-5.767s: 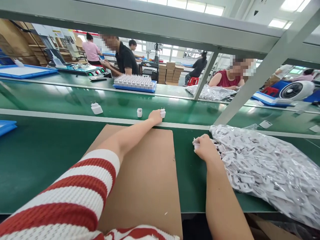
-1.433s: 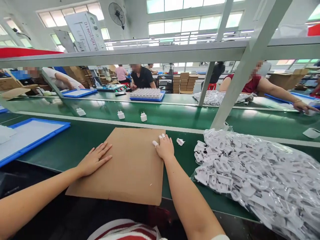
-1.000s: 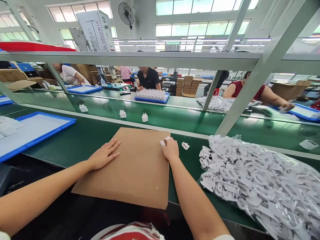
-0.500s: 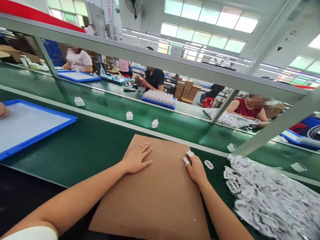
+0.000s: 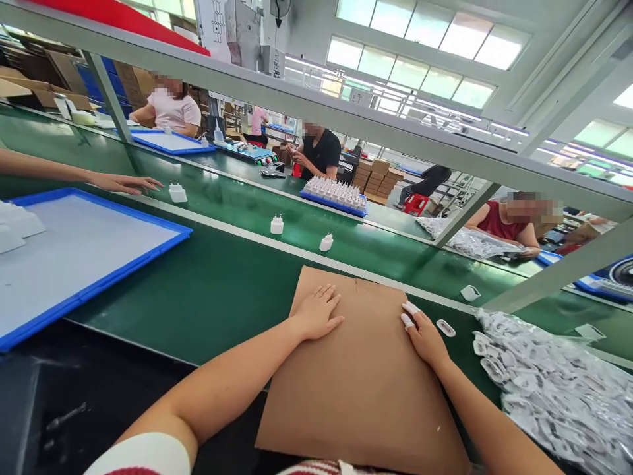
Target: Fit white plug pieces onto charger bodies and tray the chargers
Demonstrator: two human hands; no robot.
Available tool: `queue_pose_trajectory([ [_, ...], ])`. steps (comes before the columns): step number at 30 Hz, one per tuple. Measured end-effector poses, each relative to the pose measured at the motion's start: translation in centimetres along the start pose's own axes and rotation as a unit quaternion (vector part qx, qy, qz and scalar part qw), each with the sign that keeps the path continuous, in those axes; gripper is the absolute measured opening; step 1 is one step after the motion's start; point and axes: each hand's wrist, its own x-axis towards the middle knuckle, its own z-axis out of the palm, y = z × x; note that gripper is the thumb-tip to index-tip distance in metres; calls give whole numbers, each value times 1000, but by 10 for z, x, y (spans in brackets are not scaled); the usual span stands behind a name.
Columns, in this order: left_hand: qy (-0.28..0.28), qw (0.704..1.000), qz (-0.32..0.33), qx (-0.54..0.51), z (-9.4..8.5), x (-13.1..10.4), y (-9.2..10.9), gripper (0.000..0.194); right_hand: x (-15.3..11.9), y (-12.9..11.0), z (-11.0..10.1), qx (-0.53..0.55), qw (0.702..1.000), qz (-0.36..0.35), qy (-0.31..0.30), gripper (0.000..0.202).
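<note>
A brown cardboard sheet (image 5: pixel 366 389) lies flat on the green bench in front of me, its near end reaching my body. My left hand (image 5: pixel 316 313) rests palm down on its upper left part, fingers stretched out. At its upper right edge lies my right hand (image 5: pixel 426 336), fingers extended on the board, with white finger cots on some fingertips. Close to the right hand, a small white oval plastic ring (image 5: pixel 446 328) lies on the bench. Neither hand is wrapped round anything.
Right of me lies a clear bag of white plastic parts (image 5: pixel 558 382). White plug adapters (image 5: pixel 277 225) stand along the green belt (image 5: pixel 237 210). To the left, a co-worker's hand (image 5: pixel 129 183) reaches above a blue-rimmed tray (image 5: pixel 163 247). A grey metal rail (image 5: pixel 306 99) crosses ahead; people sit beyond.
My view has turned left, so everything sits further right. The co-worker's arm has stretched out over the tray toward an adapter on the belt. My hands stay on the cardboard.
</note>
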Motion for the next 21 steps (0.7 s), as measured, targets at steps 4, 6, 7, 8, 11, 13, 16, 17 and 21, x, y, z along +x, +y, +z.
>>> queue_pose_trajectory([
  [4,13,1000,12,6,-4,-1,-3,73,2,-1,1,2,1000,-3,9,58],
  [6,13,1000,22,11,-7,0,-5,72,3,-5,0,1,1000,0,16,54],
  [7,11,999,26,14,-9,0,-6,72,4,-8,-2,2,1000,1,19,53],
  [8,8,999,29,18,-9,2,-7,71,4,-12,-3,1,1000,0,23,52],
  [11,8,999,22,32,-10,8,-13,69,5,-24,-10,-8,1000,-14,25,49],
  [13,18,999,18,29,-9,14,-19,69,8,-28,-14,-6,999,-7,31,45],
  [16,39,999,23,16,-10,22,-28,66,12,-29,-18,-5,999,7,44,40],
  [17,51,998,23,17,-11,23,-31,64,13,-28,-19,-5,999,11,49,39],
  [21,195,973,-80,90,-17,21,-37,61,13,-31,-18,-4,998,11,54,36],
])
